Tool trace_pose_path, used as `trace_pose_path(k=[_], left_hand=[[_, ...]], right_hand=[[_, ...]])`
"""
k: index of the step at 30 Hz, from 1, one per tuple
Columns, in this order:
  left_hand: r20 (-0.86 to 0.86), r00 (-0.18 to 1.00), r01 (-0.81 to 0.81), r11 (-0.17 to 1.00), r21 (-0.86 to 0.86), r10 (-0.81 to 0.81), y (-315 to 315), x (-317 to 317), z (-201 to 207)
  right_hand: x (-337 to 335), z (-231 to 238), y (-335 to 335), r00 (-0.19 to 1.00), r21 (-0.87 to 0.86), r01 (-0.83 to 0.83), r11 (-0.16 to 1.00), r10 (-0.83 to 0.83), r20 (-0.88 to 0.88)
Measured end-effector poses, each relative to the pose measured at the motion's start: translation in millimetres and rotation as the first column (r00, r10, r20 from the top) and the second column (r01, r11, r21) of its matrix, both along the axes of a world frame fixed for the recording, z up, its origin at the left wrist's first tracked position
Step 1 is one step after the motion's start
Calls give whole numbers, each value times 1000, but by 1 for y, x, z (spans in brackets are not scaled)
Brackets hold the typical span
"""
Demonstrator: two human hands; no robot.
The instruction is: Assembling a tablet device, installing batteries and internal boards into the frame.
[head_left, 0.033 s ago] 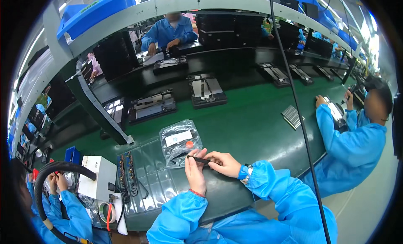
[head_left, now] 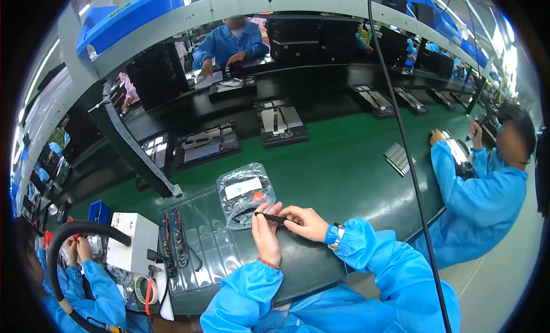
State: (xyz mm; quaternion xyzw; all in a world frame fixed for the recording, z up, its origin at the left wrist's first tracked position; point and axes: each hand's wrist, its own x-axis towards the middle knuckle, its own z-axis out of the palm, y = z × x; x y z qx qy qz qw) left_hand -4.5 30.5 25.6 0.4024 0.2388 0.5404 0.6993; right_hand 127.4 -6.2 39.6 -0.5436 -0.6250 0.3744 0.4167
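Note:
A thin black bar-shaped part point(head_left: 271, 218) is held between my two hands above the near edge of the green bench point(head_left: 332, 178). My left hand point(head_left: 267, 236) has its thumb on the left end, with the fingers behind. At the other end, the fingers of my right hand point(head_left: 307, 223) pinch the part. Just beyond my left hand lies a clear plastic bag point(head_left: 246, 189) with a white label, a round orange sticker and dark pieces inside. What exactly the black part is cannot be made out.
Left of my hands, a clear tray point(head_left: 209, 247) holds several thin circuit strips point(head_left: 179, 235). Beside it stand a white box point(head_left: 133, 241) and a black hose point(head_left: 57, 247). Open device housings point(head_left: 281, 124) line the belt. A black cable point(head_left: 401, 129) hangs at right. Co-workers sit on both sides.

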Motion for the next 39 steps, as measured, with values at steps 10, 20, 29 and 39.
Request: trace_pose_path(k=[10, 20, 29, 39], left_hand=[[-198, 967, 188, 976, 113, -163, 1, 2, -6], [-140, 989, 62, 988, 144, -41, 0, 0, -4], [-239, 963, 158, 980, 121, -126, 1, -1, -4], [-84, 995, 68, 983, 168, -54, -1, 1, 1]], right_hand=[[2, 3, -5, 961, -9, 33, 999, -34, -274], [1, 0, -4, 973, 46, 46, 998, -34, -228], [6, -3, -3, 987, 19, 24, 1000, -21, -157], [8, -6, -2, 957, -36, -25, 999, 13, -289]])
